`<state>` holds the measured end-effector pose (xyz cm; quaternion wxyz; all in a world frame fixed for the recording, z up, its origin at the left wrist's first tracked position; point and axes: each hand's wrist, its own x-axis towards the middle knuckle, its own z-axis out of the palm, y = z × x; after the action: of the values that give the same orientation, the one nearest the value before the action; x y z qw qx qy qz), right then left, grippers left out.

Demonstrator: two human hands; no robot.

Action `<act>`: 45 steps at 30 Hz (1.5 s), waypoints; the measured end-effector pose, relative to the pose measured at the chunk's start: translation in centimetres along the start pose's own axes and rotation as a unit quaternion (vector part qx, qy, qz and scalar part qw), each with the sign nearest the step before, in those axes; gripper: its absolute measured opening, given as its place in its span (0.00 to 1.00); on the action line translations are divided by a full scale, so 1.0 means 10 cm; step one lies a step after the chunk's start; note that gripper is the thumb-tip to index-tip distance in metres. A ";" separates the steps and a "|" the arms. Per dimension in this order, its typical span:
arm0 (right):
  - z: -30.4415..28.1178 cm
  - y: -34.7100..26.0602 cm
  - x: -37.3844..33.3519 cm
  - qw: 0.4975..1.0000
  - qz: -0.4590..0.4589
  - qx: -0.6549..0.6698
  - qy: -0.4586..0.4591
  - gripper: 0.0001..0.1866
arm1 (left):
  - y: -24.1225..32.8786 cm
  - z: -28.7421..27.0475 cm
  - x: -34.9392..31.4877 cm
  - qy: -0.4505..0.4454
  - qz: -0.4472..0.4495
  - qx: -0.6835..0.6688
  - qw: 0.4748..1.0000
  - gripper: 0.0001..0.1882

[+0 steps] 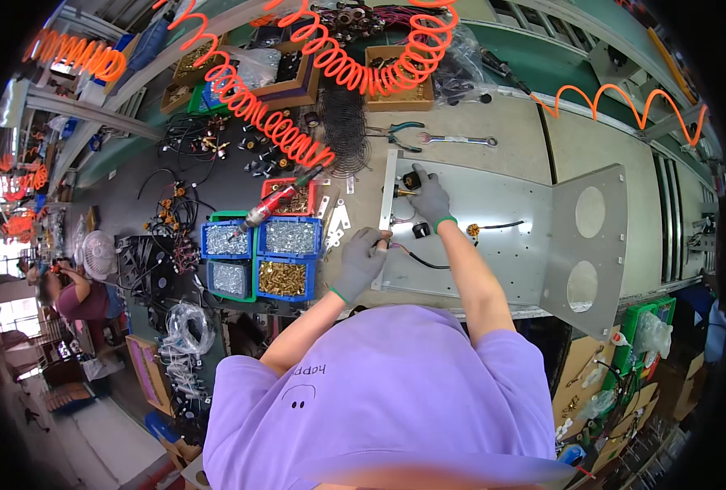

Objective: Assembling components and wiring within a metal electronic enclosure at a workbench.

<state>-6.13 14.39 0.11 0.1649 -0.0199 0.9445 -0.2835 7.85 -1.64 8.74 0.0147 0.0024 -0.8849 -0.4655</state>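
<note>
A grey sheet-metal panel (494, 196) with an upright end plate (587, 245) pierced by two big round holes lies on the bench. My right hand (431, 201), in a grey glove, reaches over its left end, with fingers closed round a black-and-brass fitting (410, 180) by the flange. At the flange's near part, my left hand (360, 265), also gloved, is closed with its fingertips at the edge; what they pinch is too small to make out. A black knob (421, 231), a dark cable (424, 261) and a brass-coloured part with a lead (473, 231) rest on the panel.
Left of the panel are blue bins of screws (283, 278) with a red screwdriver (269, 206) over them, hung from an orange coiled hose (257, 114). Pliers (400, 129) and a wrench (461, 140) lie behind the panel. Another person (81, 298) is far left.
</note>
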 end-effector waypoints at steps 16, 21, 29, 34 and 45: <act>-0.31 0.07 -0.71 0.917 -0.104 0.385 0.031 0.30 | 0.26 -0.03 -0.03 0.017 0.047 0.003 0.999 0.13; -0.30 -0.12 -0.98 0.871 -0.157 0.466 -0.005 0.29 | 0.55 -0.08 0.03 -0.009 0.060 0.041 0.997 0.14; -0.43 -0.37 -1.20 0.931 -0.205 0.302 -0.004 0.26 | 0.35 -0.06 -0.05 0.044 0.126 0.113 0.985 0.15; -0.44 -0.50 -1.27 0.895 -0.208 0.395 -0.029 0.21 | 0.19 -0.15 0.01 0.094 0.090 0.099 0.987 0.14; -0.11 -0.61 -1.33 0.884 -0.066 0.453 -0.096 0.16 | 0.06 -0.05 -0.14 0.084 -0.039 -0.005 0.996 0.13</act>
<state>5.71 11.56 8.28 0.2268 -0.0328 0.6892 -0.6874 9.29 -1.65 9.49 0.0709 0.0756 -0.8776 -0.4680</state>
